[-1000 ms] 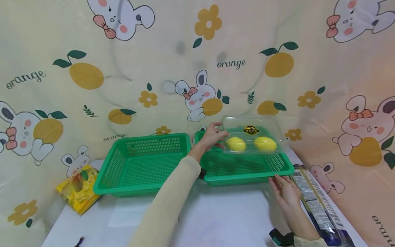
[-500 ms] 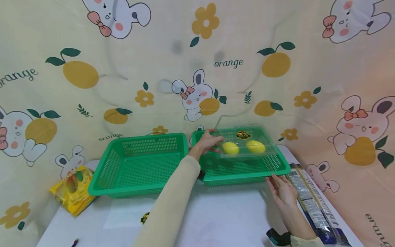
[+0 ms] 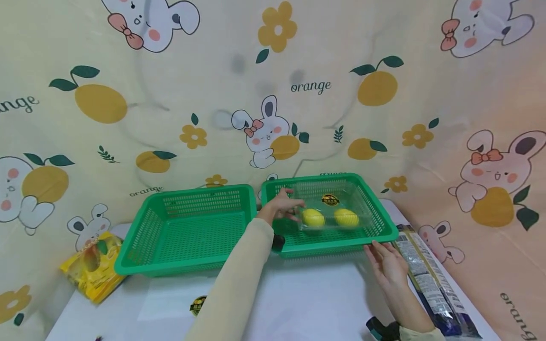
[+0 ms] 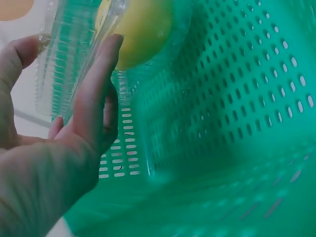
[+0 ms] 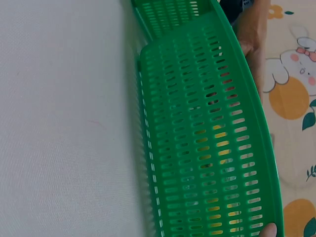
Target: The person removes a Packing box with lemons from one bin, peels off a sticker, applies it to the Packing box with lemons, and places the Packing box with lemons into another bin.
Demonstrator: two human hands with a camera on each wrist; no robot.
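In the head view, my left hand (image 3: 282, 206) grips the left end of a clear plastic fruit box (image 3: 367, 213) with a black-and-gold label and two yellow, lemon-like fruits (image 3: 313, 218) inside. This box sits low inside the right green basket (image 3: 337, 247); whether it rests on the bottom cannot be told. The left wrist view shows thumb and fingers on either side of the clear wall, beside one yellow fruit (image 4: 145, 34). At the basket's front right corner, my right hand (image 3: 390, 267) touches the rim with extended fingers; one fingertip (image 5: 269, 230) shows in the right wrist view.
Another green basket (image 3: 192, 265) stands at the left. Beyond it lies a yellow packet (image 3: 95, 267). A long silver-and-purple packet (image 3: 435, 279) lies along the right table edge. A round black-and-gold label (image 3: 197, 305) shows near my left sleeve. A printed cloth (image 3: 213, 71) hangs behind.
The plastic box with its fruits has come down and slightly toward me into the right basket, held by my left hand. My right hand stays at the rim. The view has shifted slightly right.
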